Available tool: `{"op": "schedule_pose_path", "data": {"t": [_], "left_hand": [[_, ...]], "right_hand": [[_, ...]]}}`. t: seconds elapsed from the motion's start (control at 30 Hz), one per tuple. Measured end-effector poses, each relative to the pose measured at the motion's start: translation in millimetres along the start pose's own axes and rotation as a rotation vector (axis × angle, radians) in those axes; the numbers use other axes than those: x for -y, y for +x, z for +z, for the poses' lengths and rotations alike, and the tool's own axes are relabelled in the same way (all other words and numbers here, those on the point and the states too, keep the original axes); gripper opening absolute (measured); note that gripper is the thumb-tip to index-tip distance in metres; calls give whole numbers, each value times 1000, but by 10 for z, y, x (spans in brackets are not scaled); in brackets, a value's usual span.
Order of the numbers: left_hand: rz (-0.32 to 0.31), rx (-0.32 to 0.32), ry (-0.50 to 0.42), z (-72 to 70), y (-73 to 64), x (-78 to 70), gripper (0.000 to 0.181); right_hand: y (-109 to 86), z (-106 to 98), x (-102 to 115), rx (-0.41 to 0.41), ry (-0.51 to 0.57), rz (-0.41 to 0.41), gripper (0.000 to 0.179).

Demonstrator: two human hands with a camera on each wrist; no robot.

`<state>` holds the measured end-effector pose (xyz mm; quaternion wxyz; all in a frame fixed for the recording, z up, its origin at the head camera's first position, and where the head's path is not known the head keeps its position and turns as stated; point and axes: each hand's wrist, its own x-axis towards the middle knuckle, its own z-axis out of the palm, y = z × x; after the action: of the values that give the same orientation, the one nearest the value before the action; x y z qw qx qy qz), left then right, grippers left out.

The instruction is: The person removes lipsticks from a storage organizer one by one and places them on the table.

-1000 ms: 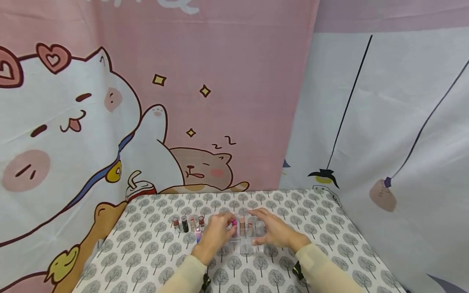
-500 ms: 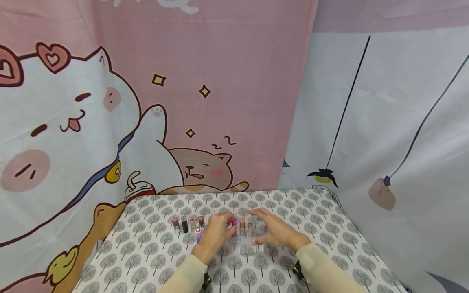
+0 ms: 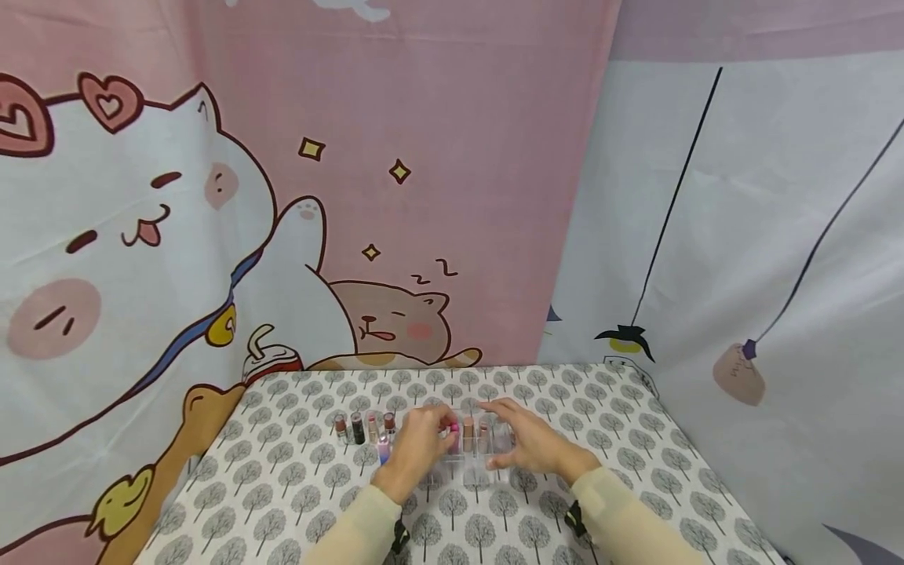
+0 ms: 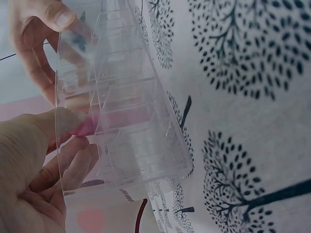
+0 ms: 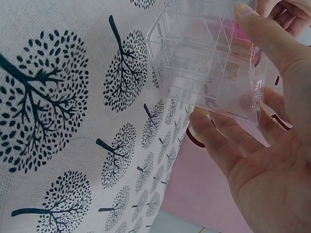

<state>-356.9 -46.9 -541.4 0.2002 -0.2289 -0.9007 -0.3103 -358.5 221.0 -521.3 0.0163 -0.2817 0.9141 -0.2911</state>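
A clear plastic lipstick organizer [image 3: 487, 471] with several compartments stands on the table, and its slots show in both wrist views. My left hand [image 3: 420, 443] pinches the top of a bright pink lipstick [image 4: 119, 119], whose lower part is inside a compartment. Around the organizer's right end curves my right hand [image 3: 533, 443], thumb at the front rim and fingers behind the back wall. Beside the pink one, a beige-capped lipstick [image 3: 468, 434] and a brownish-pink lipstick [image 3: 483, 438] stand in other compartments. The left hand covers the organizer's left end in the head view.
Left of the organizer stands a row of lipsticks: a brown-topped one [image 3: 341, 428], a black one [image 3: 358, 429], a pinkish one [image 3: 372, 428] and a dark red one [image 3: 389, 424]. A blue-and-pink tube [image 3: 384, 450] is nearer the left wrist. Printed curtains hang behind the tree-patterned tablecloth [image 3: 282, 502].
Both hands keep almost the same places at the organizer, the left on the pink lipstick. The head view has shifted slightly.
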Motion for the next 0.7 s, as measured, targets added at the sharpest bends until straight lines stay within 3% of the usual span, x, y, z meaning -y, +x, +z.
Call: {"op": "schedule_pose_path", "data": {"t": [0.7], "left_hand": [[-27, -11, -18, 12, -30, -16, 17]], "right_hand": [[-27, 18, 3, -5, 2, 7, 110]]}}
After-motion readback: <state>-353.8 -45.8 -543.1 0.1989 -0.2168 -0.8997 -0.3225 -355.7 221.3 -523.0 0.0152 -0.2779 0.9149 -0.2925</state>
